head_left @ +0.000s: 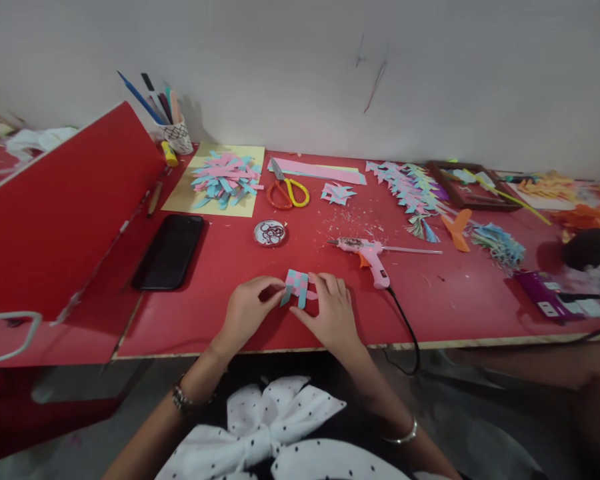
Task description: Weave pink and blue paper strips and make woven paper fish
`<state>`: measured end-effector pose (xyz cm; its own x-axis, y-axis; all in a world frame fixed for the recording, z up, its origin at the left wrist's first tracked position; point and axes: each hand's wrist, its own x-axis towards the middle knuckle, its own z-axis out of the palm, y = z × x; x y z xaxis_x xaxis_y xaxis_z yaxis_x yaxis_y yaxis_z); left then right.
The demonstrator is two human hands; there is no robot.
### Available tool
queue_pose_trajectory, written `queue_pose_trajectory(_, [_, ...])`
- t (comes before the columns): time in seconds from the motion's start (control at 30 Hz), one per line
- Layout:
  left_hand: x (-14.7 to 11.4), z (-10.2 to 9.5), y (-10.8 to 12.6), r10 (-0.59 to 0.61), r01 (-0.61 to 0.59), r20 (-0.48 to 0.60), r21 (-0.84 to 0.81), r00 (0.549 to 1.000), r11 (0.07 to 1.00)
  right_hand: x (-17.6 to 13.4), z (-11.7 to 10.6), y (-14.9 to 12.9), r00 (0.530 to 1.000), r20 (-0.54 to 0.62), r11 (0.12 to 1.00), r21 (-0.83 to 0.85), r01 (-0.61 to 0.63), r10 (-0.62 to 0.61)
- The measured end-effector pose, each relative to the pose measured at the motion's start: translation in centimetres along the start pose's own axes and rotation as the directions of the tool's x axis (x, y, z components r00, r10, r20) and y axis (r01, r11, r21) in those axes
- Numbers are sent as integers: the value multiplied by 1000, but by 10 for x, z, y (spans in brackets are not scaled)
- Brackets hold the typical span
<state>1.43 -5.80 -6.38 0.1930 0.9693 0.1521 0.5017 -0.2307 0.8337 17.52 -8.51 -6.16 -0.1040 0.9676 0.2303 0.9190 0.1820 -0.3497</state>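
Observation:
Between my hands, at the front of the red table, is a small woven piece of pink and blue paper strips (pixel 297 283), with loose strip ends pointing toward me. My left hand (pixel 250 305) pinches a blue strip end at its left side with thumb and forefinger. On the other side, my right hand (pixel 331 310) curls round the piece, fingers at its upper right edge and thumb near the lower strips. A pink glue gun (pixel 367 248) lies right of my right hand, a glue stick in its back. Beyond the hands sits a small round dish (pixel 270 233).
Scissors (pixel 287 190) lie beyond the dish, beside a pile of cut strips (pixel 225 177) and a finished woven piece (pixel 337 193). A black phone (pixel 169 252) is at left, near a raised red panel (pixel 70 213). The glue gun's cord (pixel 405 317) hangs over the front edge. A purple power strip (pixel 543 295) is at right.

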Motion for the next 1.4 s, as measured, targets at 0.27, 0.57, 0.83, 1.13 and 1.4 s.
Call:
queue_pose_trajectory(0.27, [6, -2, -4, -63, 65, -18, 104, 998, 993, 5, -6, 7, 983, 153, 993, 73, 88, -98])
queue_pose_trajectory(0.57, [3, -2, -4, 1, -11, 45, 216, 999, 976, 4, -8, 9, 972, 192, 990, 76, 120, -132])
queue_pose_trajectory(0.83, [2, -3, -5, 104, -116, 61, 253, 993, 960, 4, -9, 8, 972, 192, 989, 80, 121, -134])
queue_pose_trajectory(1.13, [-1, -2, -11, 208, -219, 69, 358, 976, 908, 3, -9, 9, 973, 189, 989, 85, 122, -136])
queue_pose_trajectory(1.4, [-2, -2, -14, 298, -306, 87, 423, 951, 853, 4, -10, 8, 972, 184, 988, 82, 133, -146])
